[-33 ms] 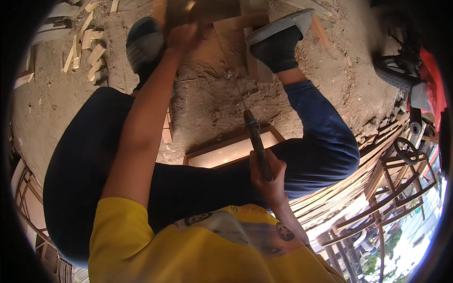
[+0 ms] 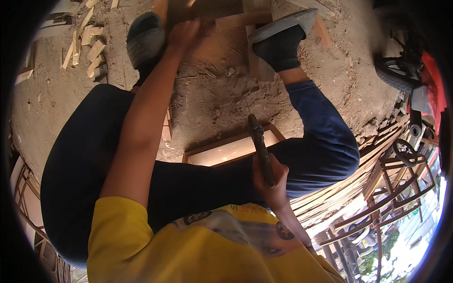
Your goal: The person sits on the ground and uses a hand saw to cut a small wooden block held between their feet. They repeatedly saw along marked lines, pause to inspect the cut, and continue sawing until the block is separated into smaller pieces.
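Observation:
My right hand [image 2: 273, 177] is closed around the dark handle of a long, narrow tool [image 2: 259, 141]. A thin line like a rod or wire runs forward from its tip; the tool's kind is unclear. Far ahead, beside my left shoe [image 2: 146, 42], my left hand [image 2: 185, 34] rests low at a brown wooden board [image 2: 231, 22]. Its fingers look drawn together next to a thin, dark, nail-like piece [image 2: 203, 30]. Whether they pinch it is hard to make out. A shallow wooden frame with a pale panel [image 2: 236, 149] lies on the ground by my right thigh.
Several short wood offcuts [image 2: 96, 51] lie on the dirt at far left. My right shoe [image 2: 283, 26] stands beside the boards. At right are a black tyre [image 2: 395, 74], a stack of long wood strips [image 2: 339, 188] and a frame with a small wheel [image 2: 406, 153].
My right hand and the tool have shifted slightly down and to the right. My left hand has moved up a little.

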The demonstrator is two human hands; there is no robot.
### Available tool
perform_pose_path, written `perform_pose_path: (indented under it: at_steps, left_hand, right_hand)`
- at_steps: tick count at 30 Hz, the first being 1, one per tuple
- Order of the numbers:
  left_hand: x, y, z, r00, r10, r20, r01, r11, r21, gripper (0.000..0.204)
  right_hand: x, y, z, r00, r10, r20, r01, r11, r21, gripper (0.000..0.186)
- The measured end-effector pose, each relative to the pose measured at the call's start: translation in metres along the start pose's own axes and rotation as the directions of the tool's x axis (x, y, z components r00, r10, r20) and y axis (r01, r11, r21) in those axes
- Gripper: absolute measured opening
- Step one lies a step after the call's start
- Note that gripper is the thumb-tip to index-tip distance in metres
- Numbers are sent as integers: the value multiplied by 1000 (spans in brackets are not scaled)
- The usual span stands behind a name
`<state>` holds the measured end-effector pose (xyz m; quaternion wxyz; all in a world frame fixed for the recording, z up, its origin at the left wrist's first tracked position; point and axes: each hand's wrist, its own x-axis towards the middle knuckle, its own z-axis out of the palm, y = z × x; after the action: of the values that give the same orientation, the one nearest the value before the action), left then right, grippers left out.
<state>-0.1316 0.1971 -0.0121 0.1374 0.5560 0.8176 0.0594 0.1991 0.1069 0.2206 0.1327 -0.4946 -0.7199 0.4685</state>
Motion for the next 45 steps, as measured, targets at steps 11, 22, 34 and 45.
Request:
perform_pose_path:
  at_steps: [11, 22, 34, 45]
  left_hand:
    - [1, -11, 11, 988, 69, -137, -65, 997, 34, 39]
    - [21, -16, 23, 985, 56, -163, -51, 998, 34, 40]
    - [24, -11, 21, 1000, 11, 17, -10, 998, -64, 46]
    - [42, -41, 83, 978, 28, -205, -36, 999, -37, 38]
  right_hand:
    - [-8, -36, -15, 981, 193, 5, -193, 978, 76, 11]
    - [-29, -15, -5, 1000, 11, -24, -13, 997, -80, 11]
    - [-7, -6, -7, 999, 44, -18, -46, 996, -74, 14]
    - [-5, -3, 1, 1000, 1, -23, -2, 999, -54, 9]
